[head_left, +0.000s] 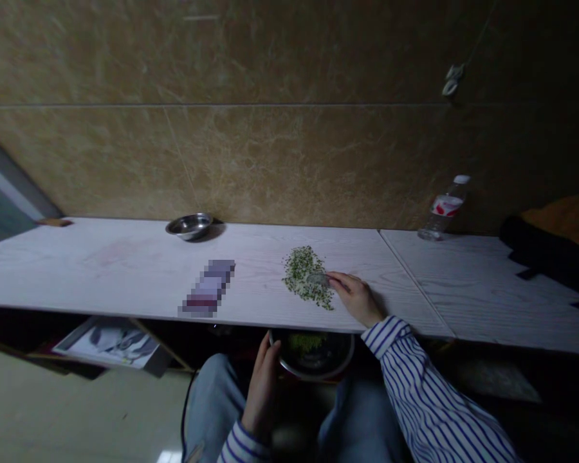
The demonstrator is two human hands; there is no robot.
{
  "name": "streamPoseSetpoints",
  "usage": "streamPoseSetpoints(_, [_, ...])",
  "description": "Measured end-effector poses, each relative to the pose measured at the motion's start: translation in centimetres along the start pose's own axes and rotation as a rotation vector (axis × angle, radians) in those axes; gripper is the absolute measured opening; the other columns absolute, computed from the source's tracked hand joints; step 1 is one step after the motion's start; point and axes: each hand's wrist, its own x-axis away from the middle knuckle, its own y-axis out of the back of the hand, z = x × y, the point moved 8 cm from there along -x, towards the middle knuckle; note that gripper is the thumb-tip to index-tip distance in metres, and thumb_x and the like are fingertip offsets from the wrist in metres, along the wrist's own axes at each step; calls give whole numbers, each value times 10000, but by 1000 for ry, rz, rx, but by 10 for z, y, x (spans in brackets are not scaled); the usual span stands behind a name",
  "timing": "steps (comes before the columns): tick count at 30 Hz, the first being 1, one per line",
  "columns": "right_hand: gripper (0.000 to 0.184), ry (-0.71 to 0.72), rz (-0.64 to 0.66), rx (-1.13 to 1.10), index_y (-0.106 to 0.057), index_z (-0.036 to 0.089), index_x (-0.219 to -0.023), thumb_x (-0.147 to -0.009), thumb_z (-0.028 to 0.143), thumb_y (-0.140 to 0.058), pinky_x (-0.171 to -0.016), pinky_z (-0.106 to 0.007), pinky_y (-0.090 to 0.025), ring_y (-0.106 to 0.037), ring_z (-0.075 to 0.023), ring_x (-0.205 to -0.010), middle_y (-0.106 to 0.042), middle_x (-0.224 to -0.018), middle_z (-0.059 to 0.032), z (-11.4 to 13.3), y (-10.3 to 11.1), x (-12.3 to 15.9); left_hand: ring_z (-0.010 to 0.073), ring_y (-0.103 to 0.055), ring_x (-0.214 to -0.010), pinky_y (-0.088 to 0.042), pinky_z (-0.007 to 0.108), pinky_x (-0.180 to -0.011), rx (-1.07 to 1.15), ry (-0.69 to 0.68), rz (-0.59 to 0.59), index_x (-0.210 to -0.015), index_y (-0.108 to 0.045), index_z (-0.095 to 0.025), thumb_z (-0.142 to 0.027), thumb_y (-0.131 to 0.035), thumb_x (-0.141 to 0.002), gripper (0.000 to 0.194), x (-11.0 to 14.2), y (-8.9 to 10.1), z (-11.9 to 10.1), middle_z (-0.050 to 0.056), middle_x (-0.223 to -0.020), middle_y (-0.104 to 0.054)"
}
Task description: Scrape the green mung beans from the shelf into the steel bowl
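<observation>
A patch of small green bits (305, 270), like beans or chopped herbs, lies scattered on the pale wooden tabletop. My right hand (357, 297) is closed around a grey metal spoon (318, 279), whose rounded end rests among the bits. Below the table's front edge, over my lap, a wide metal bowl (313, 374) contains more green bits (307, 341). My left hand (264, 379) grips this bowl by its left rim. Part of the bowl is tucked under the tabletop.
A small steel bowl (190, 227) stands near the wall, left of the scattered bits. A blurred-out flat object (207, 288) lies closer in. To the right are a clear bottle (442, 211) and dark cloth (535, 254). An open drawer (109, 344) sits under the tabletop (101, 270).
</observation>
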Motion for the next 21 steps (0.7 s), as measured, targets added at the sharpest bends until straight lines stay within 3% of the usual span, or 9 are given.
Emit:
streamPoseSetpoints(9, [214,59,46,11,-754,261,-1043,-916,254,-582,-819,-354,-588,-739,-212,-893,-786,-994,-42,8,-2,2,263,-651,-1103,-582,333,-801,-55,6,-14,-1450,-446,-247,-276,-540,-917,542,4,3,-6,126,-1379,-592])
streamPoseSetpoints(21, [199,73,98,-12,-758,263,-1042,-908,229,-616,-768,-313,-566,-722,-180,-835,-785,-945,-34,19,-3,7,271,-587,-1237,-569,316,-861,-18,20,23,-1440,-453,-248,-267,-560,-911,540,12,2,-3,105,-1436,-567])
